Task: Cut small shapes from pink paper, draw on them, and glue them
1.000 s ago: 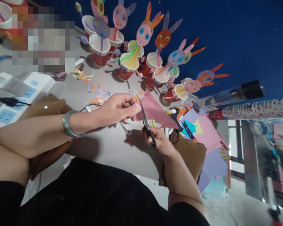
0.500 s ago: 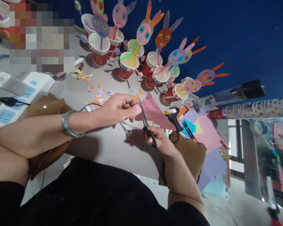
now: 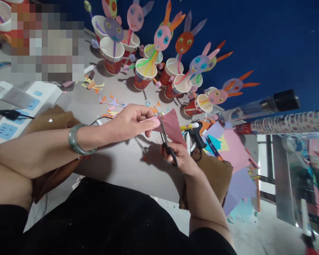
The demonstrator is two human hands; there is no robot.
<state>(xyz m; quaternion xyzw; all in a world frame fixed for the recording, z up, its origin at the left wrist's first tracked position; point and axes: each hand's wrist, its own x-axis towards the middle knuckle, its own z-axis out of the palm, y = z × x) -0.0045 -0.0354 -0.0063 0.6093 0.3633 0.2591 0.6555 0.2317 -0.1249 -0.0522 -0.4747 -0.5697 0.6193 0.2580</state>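
My left hand (image 3: 135, 122) pinches a sheet of pink paper (image 3: 173, 126) by its left end, thumb on top. The free part of the sheet reaches out to the right, above the table. My right hand (image 3: 179, 157) is closed round the black handles of a pair of scissors (image 3: 170, 153). The metal blades point up and away from me and lie across the paper, close to my left thumb. How far the blades are apart is hard to make out. A green bangle (image 3: 78, 140) is on my left wrist.
Paper cups (image 3: 145, 76) with paper rabbit puppets stand along the blue partition (image 3: 255, 35). Paper scraps (image 3: 111, 102) litter the table. At right are a black glue gun (image 3: 198, 136), coloured sheets (image 3: 232, 148) and a stack of cups (image 3: 289, 122). A power strip (image 3: 23, 109) lies at left.
The pink paper has turned between my hands, and its free end now reaches less far to the right, baring more of the glue gun. Both hands have stayed nearly in place.
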